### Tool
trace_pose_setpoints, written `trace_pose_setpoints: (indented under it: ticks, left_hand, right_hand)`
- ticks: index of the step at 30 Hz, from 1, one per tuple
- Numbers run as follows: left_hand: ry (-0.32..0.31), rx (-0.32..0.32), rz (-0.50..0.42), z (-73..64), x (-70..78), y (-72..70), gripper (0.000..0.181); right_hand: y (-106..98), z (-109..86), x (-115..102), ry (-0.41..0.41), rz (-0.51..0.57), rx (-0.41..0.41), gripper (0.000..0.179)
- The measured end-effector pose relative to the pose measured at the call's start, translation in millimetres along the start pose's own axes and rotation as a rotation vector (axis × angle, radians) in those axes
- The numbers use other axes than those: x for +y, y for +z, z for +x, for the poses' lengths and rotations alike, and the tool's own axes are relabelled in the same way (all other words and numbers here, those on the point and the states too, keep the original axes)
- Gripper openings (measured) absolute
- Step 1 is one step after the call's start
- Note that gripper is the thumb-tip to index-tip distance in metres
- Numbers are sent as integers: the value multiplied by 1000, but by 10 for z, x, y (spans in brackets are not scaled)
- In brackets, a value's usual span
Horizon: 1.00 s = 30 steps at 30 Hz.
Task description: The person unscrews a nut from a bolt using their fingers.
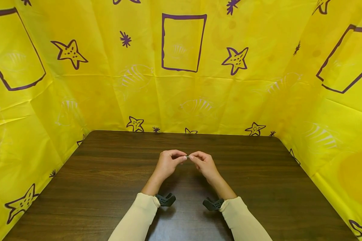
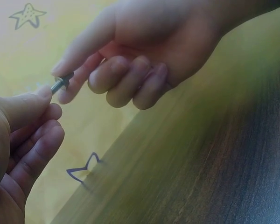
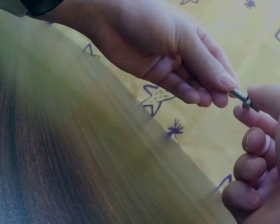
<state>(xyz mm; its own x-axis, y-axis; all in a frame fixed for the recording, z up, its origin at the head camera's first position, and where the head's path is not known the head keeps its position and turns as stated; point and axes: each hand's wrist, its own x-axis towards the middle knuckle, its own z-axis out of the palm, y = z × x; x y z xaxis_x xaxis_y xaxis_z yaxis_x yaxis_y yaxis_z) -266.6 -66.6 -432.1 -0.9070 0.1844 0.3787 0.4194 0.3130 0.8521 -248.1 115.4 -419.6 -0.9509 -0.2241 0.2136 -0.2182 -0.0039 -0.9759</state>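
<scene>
A small metal bolt (image 2: pixel 56 87) with a threaded shank spans the gap between the two hands. My left hand (image 1: pixel 166 164) pinches one end of it between thumb and fingertips, which hide that end. Toward the other end sits a nut (image 3: pixel 246 103), darker in the left wrist view. The thumb and index finger of my right hand (image 1: pixel 205 164) pinch around this nut from either side, while its other fingers are curled in. Both hands are held above the brown table, fingertips almost meeting in the head view.
A dark wood-grain table (image 1: pixel 108 187) lies under the arms. Yellow cloth (image 1: pixel 181 90) printed with starfish and fish surrounds it at the back and sides. Each wrist wears a black camera band (image 1: pixel 166 199).
</scene>
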Motion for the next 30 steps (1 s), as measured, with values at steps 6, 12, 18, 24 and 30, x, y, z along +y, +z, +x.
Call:
trace_pose_setpoints:
  ticks: [6,12,18,24,30]
  left_hand:
    - [-17,0,-8,2,1,-4,5]
    - [-12,-1,-10,1,-2,-8,5]
    - [-8,1,-7,1,-2,-10,5]
    - [-2,-1,-5,-2,-3,-11,5]
    - [8,-2,-18,-6,-6,-12,7]
  right_hand:
    - [-5,-10,-6,-36,34,-19,20]
    - [-11,-12,-4,-78,42,-29,21]
    - [-9,-6,-2,-103,39,-23,20]
    - [-1,-9,2,-118,29,-11,20]
    - [0,-6,1,-120,31,-20,26]
